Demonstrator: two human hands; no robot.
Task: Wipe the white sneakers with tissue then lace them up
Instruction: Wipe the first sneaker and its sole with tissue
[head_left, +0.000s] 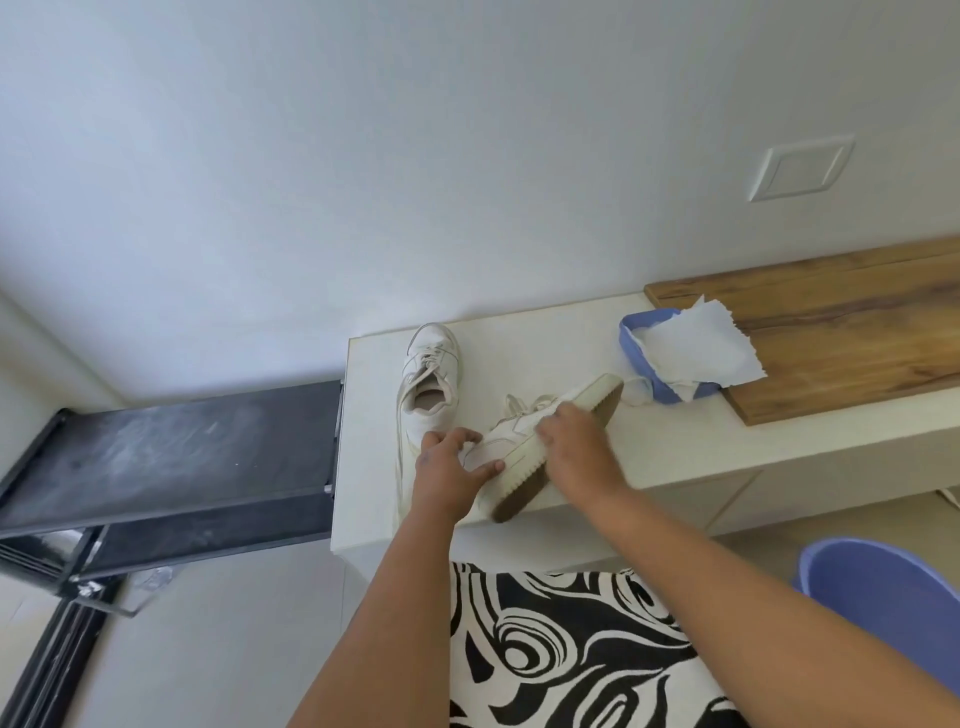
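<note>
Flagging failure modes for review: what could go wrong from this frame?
1. The tilted white sneaker, held by the left hand and right hand, overhangs the cream counter's front edge; a slipped grip could drop it.
2. Loose laces of the second white sneaker trail off the edge and could snag.

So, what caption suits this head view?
Both hands, left and right, hold a tipped white sneaker on the counter.
</note>
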